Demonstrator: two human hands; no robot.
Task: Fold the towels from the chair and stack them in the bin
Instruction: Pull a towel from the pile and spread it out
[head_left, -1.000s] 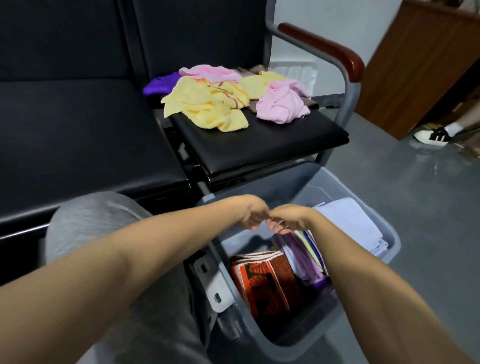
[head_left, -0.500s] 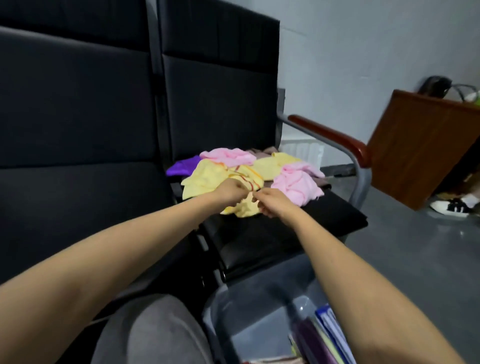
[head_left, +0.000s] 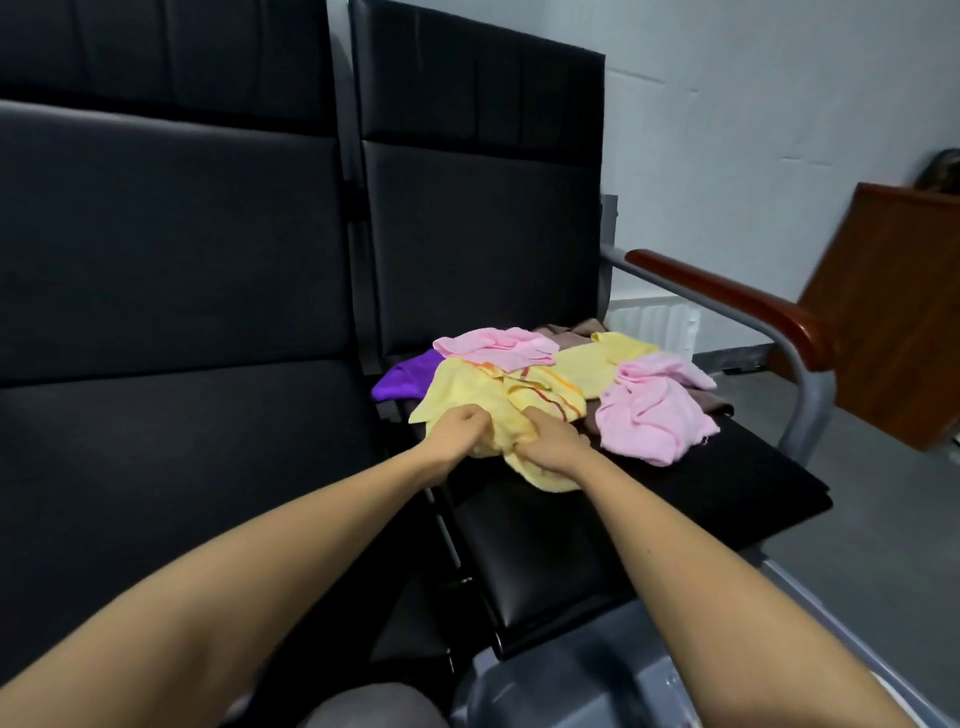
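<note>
on the black chair (head_left: 571, 545), both hands grip the yellow towel (head_left: 467, 389): left hand (head_left: 457, 434), right hand (head_left: 550, 441).

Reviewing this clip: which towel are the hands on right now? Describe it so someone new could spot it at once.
Find the black chair seat beside the wooden armrest; a heap of towels lies on it. At the heap's near-left edge, the left hand and right hand both grip the yellow towel. Only it has red-orange stripes; its neighbours are pink, purple or plain yellow.

Below the chair (head_left: 597, 525), the grey bin (head_left: 587, 686) is cut off by the lower edge, its contents hidden behind the right forearm (head_left: 727, 597).
</note>
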